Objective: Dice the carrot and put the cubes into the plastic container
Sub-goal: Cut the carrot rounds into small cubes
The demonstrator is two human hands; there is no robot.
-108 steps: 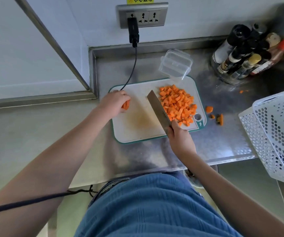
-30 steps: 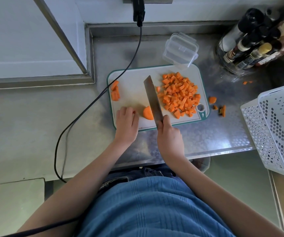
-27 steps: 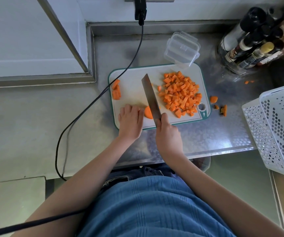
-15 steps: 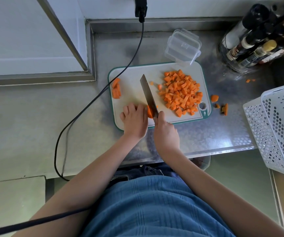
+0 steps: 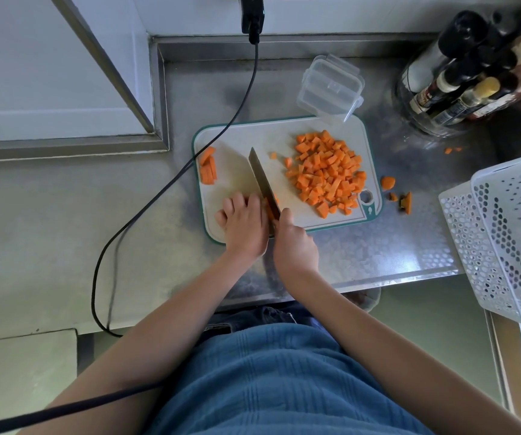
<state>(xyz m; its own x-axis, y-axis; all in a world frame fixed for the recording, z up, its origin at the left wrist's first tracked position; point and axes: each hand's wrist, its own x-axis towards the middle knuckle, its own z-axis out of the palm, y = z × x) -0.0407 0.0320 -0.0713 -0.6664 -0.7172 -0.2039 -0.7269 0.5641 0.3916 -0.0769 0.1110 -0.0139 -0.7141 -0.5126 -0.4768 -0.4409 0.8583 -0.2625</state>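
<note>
Half a second on, the left hand (image 5: pixel 244 227) has slid closer to the kitchen knife (image 5: pixel 263 183), so the carrot piece (image 5: pixel 271 206) that showed beside the blade a second ago is now nearly hidden, only a sliver of orange peeking out between fingers and steel. That hand lies knuckles-up with fingers curled over the piece, pinning it to the white, green-edged cutting board (image 5: pixel 240 138). The right hand (image 5: pixel 295 243) is wrapped round the knife's handle at the board's near edge, blade angled away toward the wall. A heap of carrot cubes (image 5: pixel 326 172) covers the board's right half, and a few carrot sticks (image 5: pixel 208 166) lie at its left edge. The clear plastic container (image 5: pixel 331 86) stands on the steel counter (image 5: pixel 394 243), touching the board's far right corner, no carrot in it. Stray carrot scraps (image 5: pixel 398 197) lie on the counter just right of the board. Sauce bottles (image 5: pixel 469 80) crowd the far right corner, their labels too blurred to read. A white perforated basket (image 5: pixel 504 233) sits at the right, and a black cable (image 5: pixel 171 183) trails across the counter from the wall
</note>
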